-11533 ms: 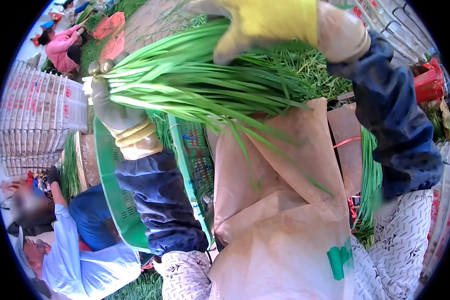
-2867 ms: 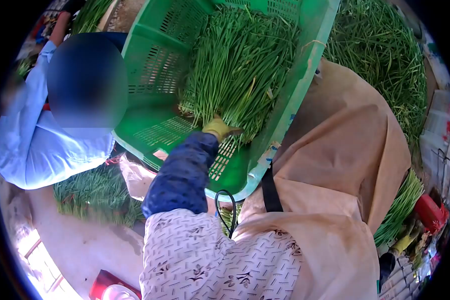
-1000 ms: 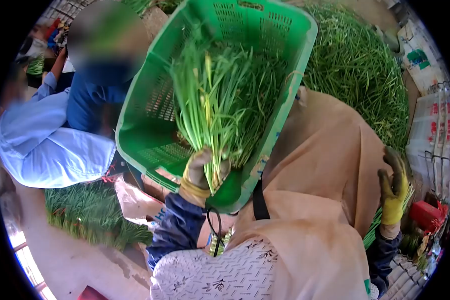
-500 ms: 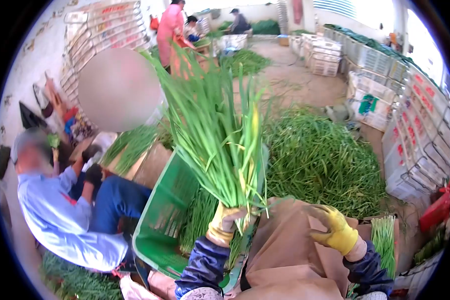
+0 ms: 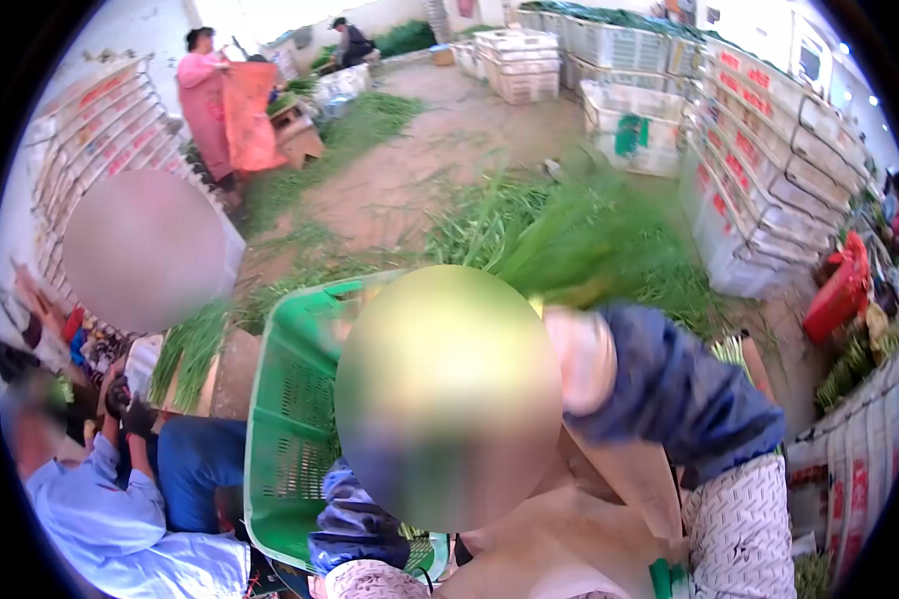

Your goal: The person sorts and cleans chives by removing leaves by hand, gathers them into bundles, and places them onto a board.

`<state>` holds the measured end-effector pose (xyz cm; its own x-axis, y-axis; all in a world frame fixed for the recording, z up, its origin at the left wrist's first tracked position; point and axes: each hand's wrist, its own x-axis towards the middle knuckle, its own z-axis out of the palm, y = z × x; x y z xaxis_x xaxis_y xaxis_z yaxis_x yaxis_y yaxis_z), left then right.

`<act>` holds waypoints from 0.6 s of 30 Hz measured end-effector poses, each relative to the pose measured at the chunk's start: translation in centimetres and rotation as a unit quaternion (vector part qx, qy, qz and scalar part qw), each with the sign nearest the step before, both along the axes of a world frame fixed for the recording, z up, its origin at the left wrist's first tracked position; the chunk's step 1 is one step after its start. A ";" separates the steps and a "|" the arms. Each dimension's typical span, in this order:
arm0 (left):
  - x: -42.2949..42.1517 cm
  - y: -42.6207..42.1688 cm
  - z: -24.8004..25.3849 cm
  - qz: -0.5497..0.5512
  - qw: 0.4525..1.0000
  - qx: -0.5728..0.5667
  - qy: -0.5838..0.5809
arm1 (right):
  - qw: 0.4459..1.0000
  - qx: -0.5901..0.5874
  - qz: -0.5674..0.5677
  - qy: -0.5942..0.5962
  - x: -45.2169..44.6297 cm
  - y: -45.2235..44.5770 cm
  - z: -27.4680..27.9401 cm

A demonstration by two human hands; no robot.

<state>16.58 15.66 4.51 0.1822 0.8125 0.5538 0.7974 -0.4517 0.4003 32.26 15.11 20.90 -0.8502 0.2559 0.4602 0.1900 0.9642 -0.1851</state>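
Observation:
Both of my hands are hidden behind a large round blur at the middle of the view; only the dark blue sleeves and a pale right cuff show. A motion-smeared bunch of green stalks (image 5: 579,235) fans out above the blur, beside my right cuff. What each hand holds cannot be made out. The green crate (image 5: 295,399) stands at my left, partly behind the blur. A brown apron (image 5: 549,549) covers my lap.
A person in light blue (image 5: 100,509) sits at the left by stalks on a board (image 5: 195,354). Behind them are stacked white crates (image 5: 105,130). More crates (image 5: 769,150) stand at the right, near a red object (image 5: 837,295). A person in pink (image 5: 205,110) stands farther back.
The view has shifted, and the green bunch has swung from upright at the centre towards the right. My right forearm has come up and inward, and both hands are now covered by the blur.

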 end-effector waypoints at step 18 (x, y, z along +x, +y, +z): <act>-0.8 4.1 7.6 -0.145 0.894 0.261 0.333 | 0.389 -0.863 -0.034 0.321 19.1 -5.6 -17.0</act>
